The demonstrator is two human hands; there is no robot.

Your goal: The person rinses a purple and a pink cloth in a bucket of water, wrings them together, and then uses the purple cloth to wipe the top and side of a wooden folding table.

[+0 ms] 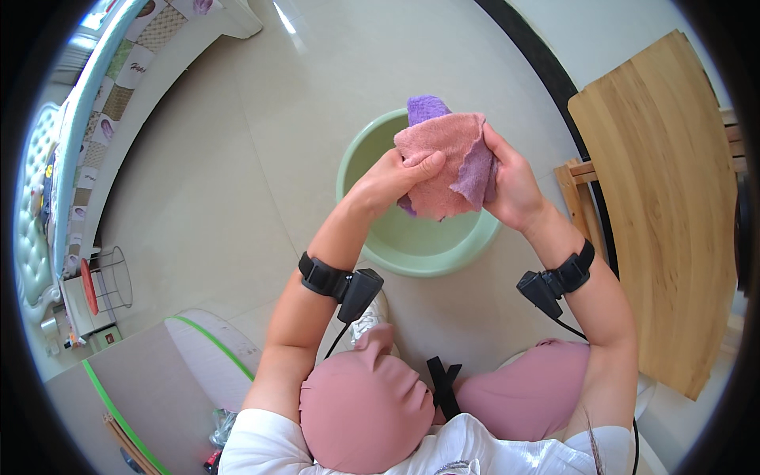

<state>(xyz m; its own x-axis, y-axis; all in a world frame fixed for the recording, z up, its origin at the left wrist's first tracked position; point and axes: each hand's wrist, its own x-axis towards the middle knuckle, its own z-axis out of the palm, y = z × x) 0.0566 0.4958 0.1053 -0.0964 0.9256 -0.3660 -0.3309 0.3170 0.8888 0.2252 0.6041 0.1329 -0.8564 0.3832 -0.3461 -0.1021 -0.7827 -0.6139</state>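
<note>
Over a pale green plastic basin [427, 261] I hold a bunched, fluffy cloth bundle between both hands. Its pink cloth [442, 139] lies on top, and purple cloth [427, 108] shows behind it and along the right edge. I cannot tell whether these are two cloths or one two-coloured cloth. My left hand [404, 178] grips the left side, thumb laid across the pink face. My right hand [513, 184] holds the right edge; the cloth hides some of its fingers. Part of the basin's inside shows below the bundle.
A wooden table [653, 208] stands close on my right. To the left is a bed with a patterned side [113, 101]. A wire basket [110, 279] and a green-edged board [119, 409] are at lower left. Black devices [359, 291] are strapped to both forearms, with cables trailing.
</note>
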